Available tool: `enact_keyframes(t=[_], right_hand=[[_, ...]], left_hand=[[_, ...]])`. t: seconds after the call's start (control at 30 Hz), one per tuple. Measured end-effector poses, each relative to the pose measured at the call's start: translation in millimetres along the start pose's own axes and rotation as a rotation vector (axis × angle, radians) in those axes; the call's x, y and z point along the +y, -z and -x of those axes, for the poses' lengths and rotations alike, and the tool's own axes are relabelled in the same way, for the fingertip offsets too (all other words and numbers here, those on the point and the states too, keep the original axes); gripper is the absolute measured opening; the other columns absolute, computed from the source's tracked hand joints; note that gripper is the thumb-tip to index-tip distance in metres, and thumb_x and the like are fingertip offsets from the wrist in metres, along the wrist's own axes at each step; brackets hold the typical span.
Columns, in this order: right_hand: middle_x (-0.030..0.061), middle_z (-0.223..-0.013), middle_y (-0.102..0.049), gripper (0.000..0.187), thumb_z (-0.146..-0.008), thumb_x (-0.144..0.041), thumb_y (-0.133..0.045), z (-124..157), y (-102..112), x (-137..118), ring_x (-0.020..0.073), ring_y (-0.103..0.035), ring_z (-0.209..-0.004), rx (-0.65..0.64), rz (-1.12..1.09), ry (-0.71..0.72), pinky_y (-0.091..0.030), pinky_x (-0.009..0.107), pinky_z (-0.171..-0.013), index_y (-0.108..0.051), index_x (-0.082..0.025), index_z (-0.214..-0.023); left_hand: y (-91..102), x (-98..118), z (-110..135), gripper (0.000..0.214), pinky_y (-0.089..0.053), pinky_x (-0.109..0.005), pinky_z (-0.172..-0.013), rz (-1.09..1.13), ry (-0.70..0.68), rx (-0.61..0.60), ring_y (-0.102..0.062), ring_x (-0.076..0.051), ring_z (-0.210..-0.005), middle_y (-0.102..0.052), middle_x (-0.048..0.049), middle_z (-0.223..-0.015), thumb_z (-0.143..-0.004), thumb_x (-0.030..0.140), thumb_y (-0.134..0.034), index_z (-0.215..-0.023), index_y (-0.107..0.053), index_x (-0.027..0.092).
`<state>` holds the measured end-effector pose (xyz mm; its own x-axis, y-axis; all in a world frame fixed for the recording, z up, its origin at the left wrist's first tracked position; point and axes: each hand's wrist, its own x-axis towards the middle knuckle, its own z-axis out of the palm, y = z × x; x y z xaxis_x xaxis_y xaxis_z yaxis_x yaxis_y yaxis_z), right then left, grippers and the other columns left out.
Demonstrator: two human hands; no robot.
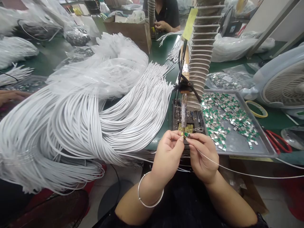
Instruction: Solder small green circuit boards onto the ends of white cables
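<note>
My left hand (169,152) is closed in a pinch, its thumb and fingertips meeting at a small green circuit board (186,135). Beside it, my right hand (204,155) pinches a thin white cable (228,170) close to its end at the board. The cable trails away to the right edge. Fingertips partly cover the board and the cable's end. Just above them a soldering iron (183,110) points down from a holder, its tip close to the board. Under the tip lies a yellowish sponge pad (187,128) in a dark tray.
A large bundle of white cables (133,123) fills the left side, plastic over it. On the right, a metal tray (258,148) holds many small boards; red-handled pliers (279,141), a tape roll (256,109) and a fan (285,82) are nearby. A ribbed hose (201,53) hangs overhead. Another person (166,19) sits opposite.
</note>
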<state>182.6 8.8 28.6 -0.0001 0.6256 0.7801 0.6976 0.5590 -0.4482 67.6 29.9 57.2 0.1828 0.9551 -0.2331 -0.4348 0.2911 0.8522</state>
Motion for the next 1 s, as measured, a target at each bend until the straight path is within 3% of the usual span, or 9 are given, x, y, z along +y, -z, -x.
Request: enact_keyframes(t=[0.73,1.0], right_hand=[[0.0084,-0.098,-0.061,0.032,-0.082,-0.005,-0.05,9,0,0,0.0181,-0.062,-0.09,-0.013,-0.078,-0.071,-0.056,0.036,-0.074,-0.06,-0.021,-0.107],[0.0061,-0.086,-0.062,0.034,-0.084,-0.005,-0.043,10,6,2,0.0153,-0.061,-0.074,0.004,-0.104,-0.13,-0.054,0.032,-0.063,-0.057,-0.021,-0.111]], left_hand=[[5.8,-6,-2,0.013,-0.045,-0.021,-0.067,-0.101,0.021,0.017,-0.055,-0.008,-0.072,-0.057,-0.0016,-0.092,-0.077,0.017,-0.058,-0.069,-0.048,0.018],[9.9,-4,3,0.011,-0.046,-0.025,-0.07,-0.33,-0.067,-0.055,-0.057,-0.013,-0.077,-0.059,-0.004,-0.089,-0.077,0.02,-0.059,-0.071,-0.051,0.017]])
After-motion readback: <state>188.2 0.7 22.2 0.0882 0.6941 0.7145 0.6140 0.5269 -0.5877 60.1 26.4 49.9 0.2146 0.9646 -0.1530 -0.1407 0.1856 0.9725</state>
